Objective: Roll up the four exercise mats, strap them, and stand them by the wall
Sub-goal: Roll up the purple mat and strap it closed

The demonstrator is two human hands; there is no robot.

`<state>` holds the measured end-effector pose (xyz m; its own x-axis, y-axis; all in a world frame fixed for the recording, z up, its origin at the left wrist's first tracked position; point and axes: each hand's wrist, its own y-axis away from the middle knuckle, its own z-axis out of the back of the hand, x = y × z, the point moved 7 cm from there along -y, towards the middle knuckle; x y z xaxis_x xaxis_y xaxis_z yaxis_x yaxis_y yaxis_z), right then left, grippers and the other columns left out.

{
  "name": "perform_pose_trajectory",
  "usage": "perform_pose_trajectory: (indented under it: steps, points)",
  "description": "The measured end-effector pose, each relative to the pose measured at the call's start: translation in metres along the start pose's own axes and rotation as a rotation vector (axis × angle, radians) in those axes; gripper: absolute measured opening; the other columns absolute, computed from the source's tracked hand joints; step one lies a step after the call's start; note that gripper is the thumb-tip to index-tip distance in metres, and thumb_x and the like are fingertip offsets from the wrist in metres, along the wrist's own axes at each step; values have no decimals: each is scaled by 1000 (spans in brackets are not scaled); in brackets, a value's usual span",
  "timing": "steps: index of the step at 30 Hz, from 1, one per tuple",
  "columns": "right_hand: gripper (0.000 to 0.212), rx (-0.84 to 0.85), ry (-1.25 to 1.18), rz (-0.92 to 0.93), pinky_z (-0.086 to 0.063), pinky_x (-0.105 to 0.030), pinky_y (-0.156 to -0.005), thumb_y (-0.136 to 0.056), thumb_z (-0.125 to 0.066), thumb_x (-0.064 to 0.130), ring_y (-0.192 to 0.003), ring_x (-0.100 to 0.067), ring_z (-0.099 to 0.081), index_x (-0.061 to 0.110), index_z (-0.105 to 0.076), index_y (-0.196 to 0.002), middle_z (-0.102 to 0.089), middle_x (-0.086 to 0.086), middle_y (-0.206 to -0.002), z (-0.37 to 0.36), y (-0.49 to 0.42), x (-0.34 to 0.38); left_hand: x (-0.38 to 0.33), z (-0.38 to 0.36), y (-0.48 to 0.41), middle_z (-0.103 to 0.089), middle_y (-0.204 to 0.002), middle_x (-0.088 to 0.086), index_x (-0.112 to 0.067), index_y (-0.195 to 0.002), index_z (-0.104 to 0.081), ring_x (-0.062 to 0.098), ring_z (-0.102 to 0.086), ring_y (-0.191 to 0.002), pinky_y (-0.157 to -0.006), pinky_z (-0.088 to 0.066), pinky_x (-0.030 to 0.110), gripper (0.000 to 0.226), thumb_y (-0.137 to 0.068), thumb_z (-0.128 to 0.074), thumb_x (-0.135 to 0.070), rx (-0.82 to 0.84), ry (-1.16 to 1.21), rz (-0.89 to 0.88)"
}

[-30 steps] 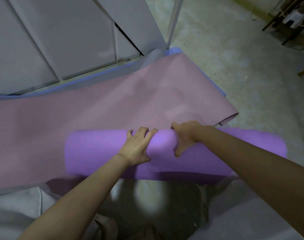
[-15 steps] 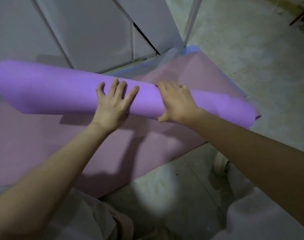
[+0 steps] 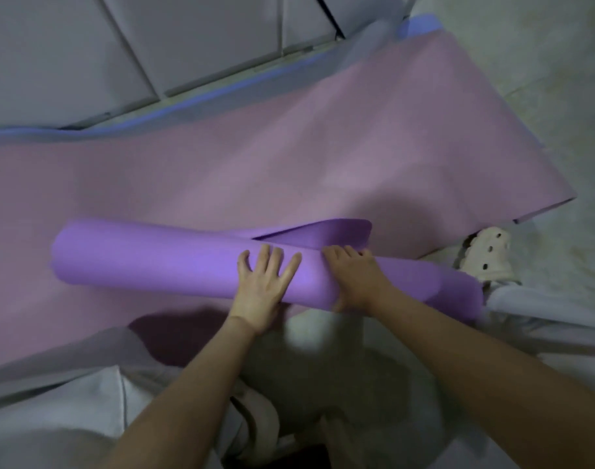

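On the pale stone floor [image 3: 543, 79], a flat pink foam mat [image 3: 289, 147] bears the rolled purple foam mat [image 3: 147, 262]. The roll has come back down to frame centre, and its outer flap [image 3: 330, 233] has sprung loose. The left hand [image 3: 260, 286] presses on it with fingers spread flat, and the right hand [image 3: 357, 279] curls round it. It likely needs tightening before strapping.

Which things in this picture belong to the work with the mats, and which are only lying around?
Belong to the job:
- purple mat roll
- left hand, pressing flat on it
- right hand, gripping it
- pink mat, spread underneath
- blue mat, edge showing below

Just there:
- white shoe with holes
- wall panels
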<state>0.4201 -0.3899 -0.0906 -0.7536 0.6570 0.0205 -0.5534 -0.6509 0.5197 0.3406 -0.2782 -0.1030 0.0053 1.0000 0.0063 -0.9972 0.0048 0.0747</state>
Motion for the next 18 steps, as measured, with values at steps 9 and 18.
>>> perform_pose_trajectory:
  steps: [9,18]
  points:
    - [88,138,-127,-9,-36,-38,-95,-70,-73,39,-123,-26,-42,11,-26,-139,-38,-8,-138,-55,-4,3,-7,-30,-12,-28,-141,14,-22,-147,-23,29,-29,-129,-99,-25,46,90,-75,-63,-59,433,38,-147]
    - [91,103,-107,52,-34,-37,-93,-66,-76,37,-121,-25,-41,10,-27,-138,-37,-8,-139,-57,-28,-6,63,-53,-89,-25,-142,19,-14,-145,-24,37,-41,-124,-96,-40,46,71,-88,-65,-24,532,358,342]
